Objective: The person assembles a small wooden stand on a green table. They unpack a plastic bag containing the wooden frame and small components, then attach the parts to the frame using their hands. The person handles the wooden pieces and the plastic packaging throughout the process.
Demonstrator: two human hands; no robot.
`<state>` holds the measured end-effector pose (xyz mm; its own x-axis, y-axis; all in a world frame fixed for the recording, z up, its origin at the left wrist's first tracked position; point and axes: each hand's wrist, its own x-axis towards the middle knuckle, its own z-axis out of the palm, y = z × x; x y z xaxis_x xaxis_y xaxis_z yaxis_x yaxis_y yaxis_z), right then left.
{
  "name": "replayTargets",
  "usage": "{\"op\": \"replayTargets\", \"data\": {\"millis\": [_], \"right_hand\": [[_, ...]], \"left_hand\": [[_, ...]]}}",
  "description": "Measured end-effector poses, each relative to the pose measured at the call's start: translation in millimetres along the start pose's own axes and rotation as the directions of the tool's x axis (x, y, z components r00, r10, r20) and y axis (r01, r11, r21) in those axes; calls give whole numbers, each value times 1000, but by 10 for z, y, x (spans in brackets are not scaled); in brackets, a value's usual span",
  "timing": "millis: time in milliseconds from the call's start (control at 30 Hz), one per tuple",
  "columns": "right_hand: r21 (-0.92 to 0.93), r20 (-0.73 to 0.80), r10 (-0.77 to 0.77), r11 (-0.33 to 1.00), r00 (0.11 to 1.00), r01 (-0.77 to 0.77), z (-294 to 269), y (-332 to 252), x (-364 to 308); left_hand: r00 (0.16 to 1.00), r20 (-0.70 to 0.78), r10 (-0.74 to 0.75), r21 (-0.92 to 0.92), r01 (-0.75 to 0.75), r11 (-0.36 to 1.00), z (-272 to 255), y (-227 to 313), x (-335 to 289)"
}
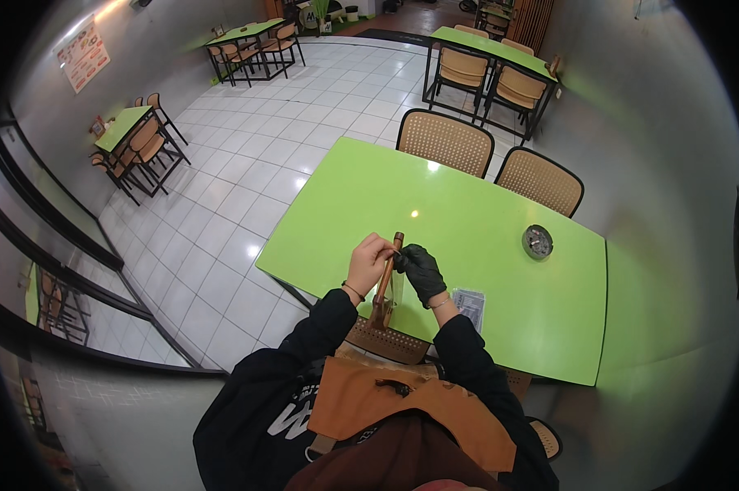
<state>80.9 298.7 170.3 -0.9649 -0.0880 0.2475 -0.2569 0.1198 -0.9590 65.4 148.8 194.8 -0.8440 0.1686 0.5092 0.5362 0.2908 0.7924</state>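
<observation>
My bare left hand [372,262] and my black-gloved right hand [422,272] meet over the near edge of a light green table [345,204]. The fingertips of both are pinched close together; what lies between them is too small to make out. Between the hands stands a brown wooden object [383,288], with a long bar, a dark round end on the far side and a thicker block at the near side. Its exact kind is unclear. A flat, printed bluish-grey paper or packet [468,307] lies on the table beside my right wrist.
A dark round ashtray [538,242] sits on the table's right side. Two woven-backed chairs [445,141] stand along its far edge, and another chair [390,342] is tucked in front of me. Other green tables [242,33] with chairs stand farther off on the white tiled floor [214,192].
</observation>
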Motion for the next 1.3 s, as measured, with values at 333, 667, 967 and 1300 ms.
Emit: {"op": "replayTargets", "data": {"millis": [333, 667, 967, 1300], "right_hand": [[-13, -163, -30, 1000, 986, 28, 103, 199, -18], [599, -208, -10, 789, 978, 135, 240, 573, -220], [454, -99, 268, 869, 958, -196, -58, 518, -527], [355, -94, 470, 839, 878, -412, -176, 626, -940]], "left_hand": [[999, 13, 31, 34, -31, 999, 49, 45, 22], [926, 25, -378, -595, 318, 739, 257, -429, -141], [899, 129, -419, -684, 386, 619, 104, -592, -323], [669, -225, -708, -715, 380, 587, -186, -1951, -664]]}}
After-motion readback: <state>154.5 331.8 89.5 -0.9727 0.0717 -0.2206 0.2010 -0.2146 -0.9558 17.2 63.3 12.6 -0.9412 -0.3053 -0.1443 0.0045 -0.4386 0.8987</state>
